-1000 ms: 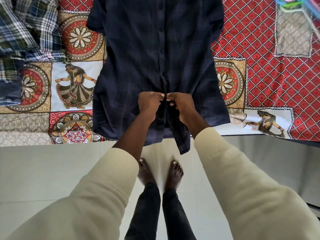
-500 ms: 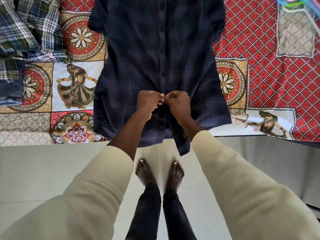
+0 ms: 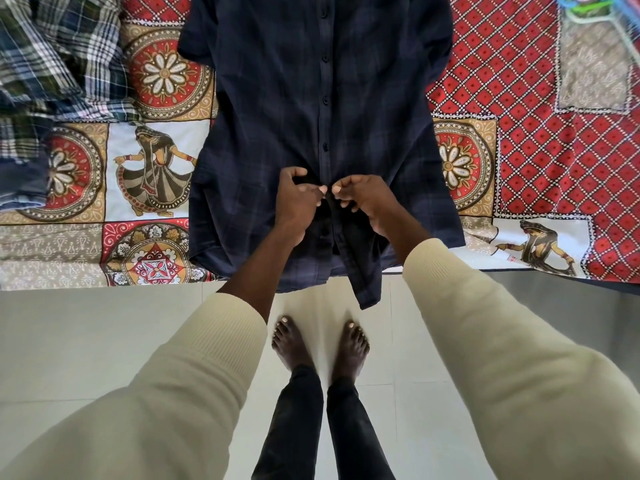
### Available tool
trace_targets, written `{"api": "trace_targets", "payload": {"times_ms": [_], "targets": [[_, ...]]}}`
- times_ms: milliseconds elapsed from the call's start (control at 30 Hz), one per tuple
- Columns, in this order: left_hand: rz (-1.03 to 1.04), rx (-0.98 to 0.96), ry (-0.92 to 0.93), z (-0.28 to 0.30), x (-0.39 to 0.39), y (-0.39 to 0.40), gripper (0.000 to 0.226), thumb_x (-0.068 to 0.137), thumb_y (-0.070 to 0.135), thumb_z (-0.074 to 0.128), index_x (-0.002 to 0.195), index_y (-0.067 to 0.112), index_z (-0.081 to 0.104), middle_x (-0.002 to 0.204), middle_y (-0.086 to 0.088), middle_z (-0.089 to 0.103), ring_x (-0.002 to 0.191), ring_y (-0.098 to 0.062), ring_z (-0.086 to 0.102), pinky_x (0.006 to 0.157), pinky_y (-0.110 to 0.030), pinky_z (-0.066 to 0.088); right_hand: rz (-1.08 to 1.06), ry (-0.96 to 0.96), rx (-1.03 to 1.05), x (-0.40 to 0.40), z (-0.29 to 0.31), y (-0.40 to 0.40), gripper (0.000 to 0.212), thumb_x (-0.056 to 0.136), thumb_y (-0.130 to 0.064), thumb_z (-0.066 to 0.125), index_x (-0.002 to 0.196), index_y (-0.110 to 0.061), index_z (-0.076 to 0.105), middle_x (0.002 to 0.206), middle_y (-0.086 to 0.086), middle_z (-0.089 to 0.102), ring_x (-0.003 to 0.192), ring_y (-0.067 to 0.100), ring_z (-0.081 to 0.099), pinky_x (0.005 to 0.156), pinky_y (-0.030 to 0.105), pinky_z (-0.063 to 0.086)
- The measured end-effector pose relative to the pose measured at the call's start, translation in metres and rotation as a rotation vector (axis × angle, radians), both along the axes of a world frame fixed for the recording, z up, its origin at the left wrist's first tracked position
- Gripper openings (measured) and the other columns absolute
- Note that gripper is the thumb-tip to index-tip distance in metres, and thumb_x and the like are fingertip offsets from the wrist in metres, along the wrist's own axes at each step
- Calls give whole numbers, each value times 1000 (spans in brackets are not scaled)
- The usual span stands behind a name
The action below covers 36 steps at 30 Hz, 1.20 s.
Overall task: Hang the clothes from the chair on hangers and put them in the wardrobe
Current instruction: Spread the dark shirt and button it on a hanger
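Both hands pinch the dark navy shirt [image 3: 294,109] at its button placket, low on the front. Left hand [image 3: 294,199] has thumb and fingers curled on the fabric edge; right hand [image 3: 363,199] nips the opposite edge, fingertips nearly touching the left's. Whether a button sits between them: can't tell, too dark.

Shirt lies flat, front up, on the patterned bedspread [image 3: 519,133], collar toward 12, hem at 6 spilling over the bed edge; one tail hangs lowest, above the bare feet [image 3: 318,344]. Open spread at 3 of shirt, broad. At 9, less room: plaid clothes [image 3: 59,64] heaped at 10–11. Pale tile floor [image 3: 86,341] at 6, roomy both sides of legs.

Vs 0.5 s ago: left hand's fingers have opened a bit & shifted up-left, small gap now between the hands; shirt body unmoved.

Cut off: shirt collar & shoulders past 12 edge. Coloured plastic hangers [image 3: 588,8] at 1–2 corner, only partly in frame, count unclear. Cream sleeves [image 3: 502,341] hide floor at 5 & 7.
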<state>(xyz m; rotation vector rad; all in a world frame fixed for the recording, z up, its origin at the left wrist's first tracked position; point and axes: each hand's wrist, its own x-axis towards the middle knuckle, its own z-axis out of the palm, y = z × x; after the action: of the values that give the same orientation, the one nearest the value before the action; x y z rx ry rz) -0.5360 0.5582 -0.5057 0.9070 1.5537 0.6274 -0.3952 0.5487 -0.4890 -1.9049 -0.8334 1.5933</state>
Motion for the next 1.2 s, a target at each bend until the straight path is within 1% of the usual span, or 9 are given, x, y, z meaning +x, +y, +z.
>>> {"api": "trace_targets", "payload": {"times_ms": [133,267,400,533,667,867,967,1067,1200], "targets": [[-12,68,-30,-1,-10,-4,39,88,16,71,120,19,47,82,-1,70,75,-14,66,70,-29,55,-46,-265,54,-12,-7,-1,8,85,-8,71,77,-10,71,67,4,67,56,10,59,55,21,46],[61,146,143,5,-20,-28,8,93,21,63,101,22,61,85,4,68,82,-13,66,74,-32,58,-161,-466,259,-25,1,-38,13,88,-15,64,76,-12,60,80,0,61,73,12,56,67,25,48],[-77,138,206,1,-30,-71,8,95,16,60,89,18,65,78,11,64,74,-5,59,67,-9,45,191,-594,253,-33,0,-99,35,80,-34,76,96,-11,55,98,4,55,85,17,51,74,28,44],[-161,129,246,-5,-29,-100,9,94,12,62,94,18,68,92,7,67,80,1,59,72,-7,43,280,-735,317,-34,-11,-129,23,85,-12,65,105,-6,58,105,12,59,92,31,56,76,41,49],[-157,129,274,0,-19,-91,13,93,15,64,103,13,72,98,1,72,88,-9,63,75,-11,47,147,-638,241,-32,-2,-115,10,94,-17,55,95,-9,62,91,4,58,77,18,49,63,27,31],[-161,35,342,4,-7,-79,8,87,15,72,92,9,74,93,-3,74,84,-14,66,71,-21,48,162,-573,172,-32,-1,-97,14,86,-5,56,85,-5,70,86,7,63,72,21,56,61,26,39],[-121,-11,312,4,-6,-80,4,88,12,70,88,9,73,90,-5,74,84,-18,68,75,-29,54,-7,-358,95,-33,1,-94,9,85,-5,65,83,-13,69,80,1,68,75,18,63,69,30,51],[-93,-47,255,5,-5,-80,8,89,11,66,84,12,72,84,-2,73,82,-18,68,78,-34,57,-162,-126,23,-29,6,-92,19,85,0,66,77,-17,64,71,-3,62,67,11,57,63,22,47],[-9,-102,123,11,-6,-84,12,91,13,66,81,16,70,79,2,71,77,-12,65,77,-29,54,-258,52,-93,-27,7,-87,14,90,0,62,93,-12,67,77,0,65,68,10,58,59,15,44]]}}
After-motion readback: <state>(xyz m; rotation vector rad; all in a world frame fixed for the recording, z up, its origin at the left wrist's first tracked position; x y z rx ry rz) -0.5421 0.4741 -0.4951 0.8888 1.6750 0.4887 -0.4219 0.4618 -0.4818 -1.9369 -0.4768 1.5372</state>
